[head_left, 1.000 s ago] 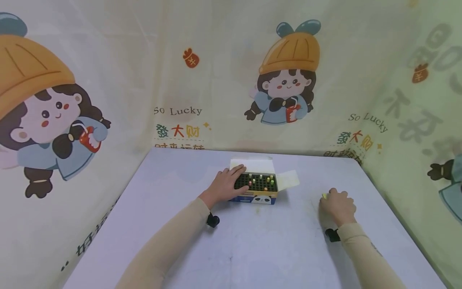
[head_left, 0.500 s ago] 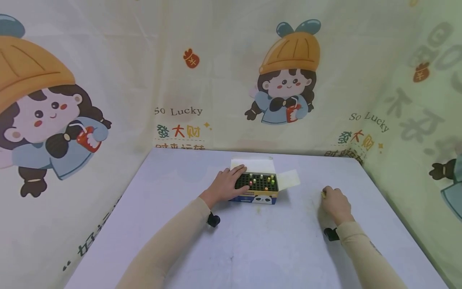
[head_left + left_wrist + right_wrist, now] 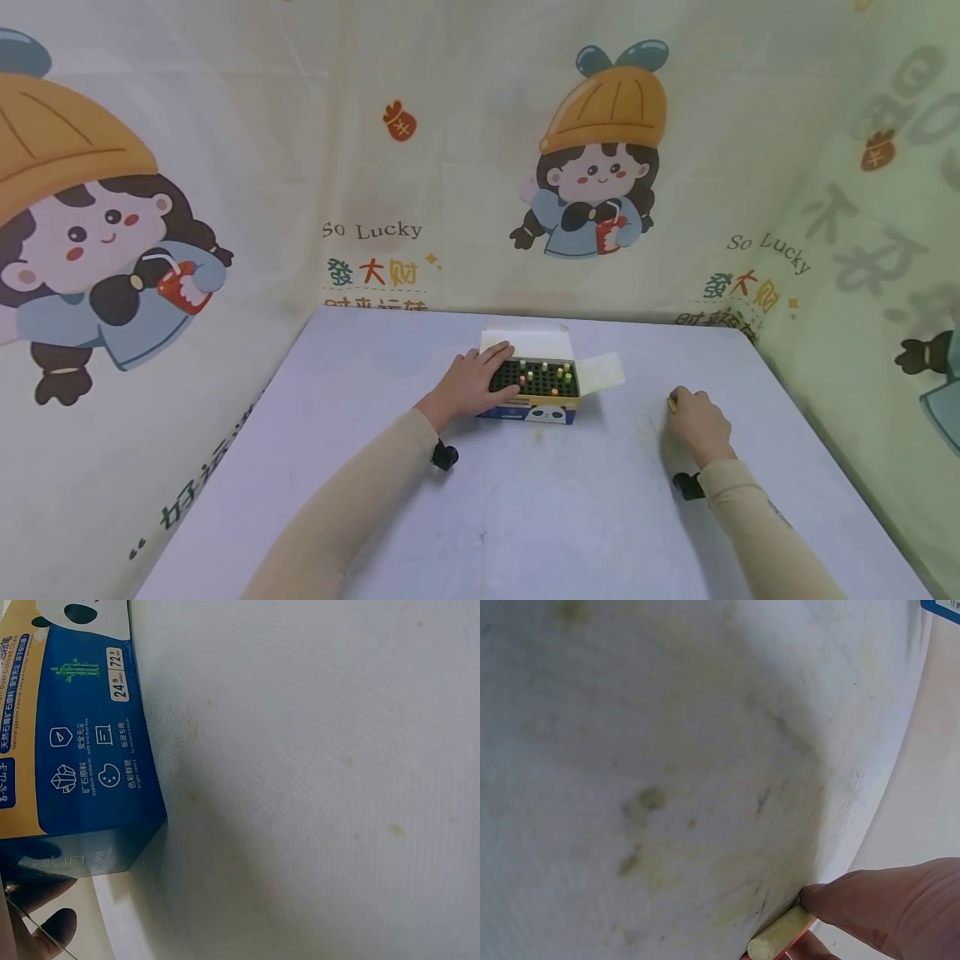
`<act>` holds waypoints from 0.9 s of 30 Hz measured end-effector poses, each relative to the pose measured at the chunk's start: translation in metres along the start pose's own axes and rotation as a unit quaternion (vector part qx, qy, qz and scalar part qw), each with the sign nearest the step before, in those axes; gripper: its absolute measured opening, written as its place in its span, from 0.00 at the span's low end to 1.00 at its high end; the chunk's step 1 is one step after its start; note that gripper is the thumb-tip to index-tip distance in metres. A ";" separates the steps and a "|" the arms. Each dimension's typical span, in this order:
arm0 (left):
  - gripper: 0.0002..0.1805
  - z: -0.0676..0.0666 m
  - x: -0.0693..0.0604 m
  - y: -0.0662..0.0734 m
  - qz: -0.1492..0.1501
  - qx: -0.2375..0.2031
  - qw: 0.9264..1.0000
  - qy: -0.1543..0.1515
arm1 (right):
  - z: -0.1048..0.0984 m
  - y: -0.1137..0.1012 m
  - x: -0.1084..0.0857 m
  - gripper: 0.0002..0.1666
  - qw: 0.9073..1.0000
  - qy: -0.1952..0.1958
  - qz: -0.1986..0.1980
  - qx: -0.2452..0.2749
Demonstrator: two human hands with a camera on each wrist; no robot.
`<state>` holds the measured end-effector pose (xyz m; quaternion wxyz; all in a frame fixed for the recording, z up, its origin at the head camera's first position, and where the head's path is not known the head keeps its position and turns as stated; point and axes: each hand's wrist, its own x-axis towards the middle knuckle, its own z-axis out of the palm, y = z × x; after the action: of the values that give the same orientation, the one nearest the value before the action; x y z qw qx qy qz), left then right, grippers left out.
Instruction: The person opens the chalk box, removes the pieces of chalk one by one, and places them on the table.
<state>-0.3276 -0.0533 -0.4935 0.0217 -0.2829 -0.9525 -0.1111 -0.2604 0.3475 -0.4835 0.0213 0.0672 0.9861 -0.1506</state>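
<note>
A blue and yellow chalk box (image 3: pixel 551 412) with a panda print stands open towards the back middle of the table. Several coloured chalk sticks (image 3: pixel 553 392) poke up from its black holed tray (image 3: pixel 535 385). My left hand (image 3: pixel 471 382) holds the box's left end, thumb over the front edge and fingers towards the back; its palm side is hidden. In the left wrist view the box front (image 3: pixel 97 735) fills the upper left. Off to the right, my right hand (image 3: pixel 701 423) pinches a pale yellow chalk stick (image 3: pixel 780 935) between thumb and fingers, low over the table.
The box's white lid (image 3: pixel 528 342) is folded back, and a white side flap (image 3: pixel 602 373) sticks out to the right. Yellowish smudges (image 3: pixel 651 799) mark the white table (image 3: pixel 570 517) near my right hand. A printed cloth (image 3: pixel 465 167) hangs behind and at both sides.
My right hand has turned and shifted slightly left with the chalk since a second ago, then kept almost still. My left hand and the chalk box have stayed in place.
</note>
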 end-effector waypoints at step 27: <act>0.47 -0.003 -0.001 0.001 -0.004 0.007 1.000 -0.001 | -0.009 -0.002 0.006 0.28 1.000 -0.022 0.012 0.002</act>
<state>-0.3266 -0.0540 -0.4904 0.0222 -0.2791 -0.9543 -0.1045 -0.2664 0.3488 -0.4745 0.0443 0.0754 0.9842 -0.1540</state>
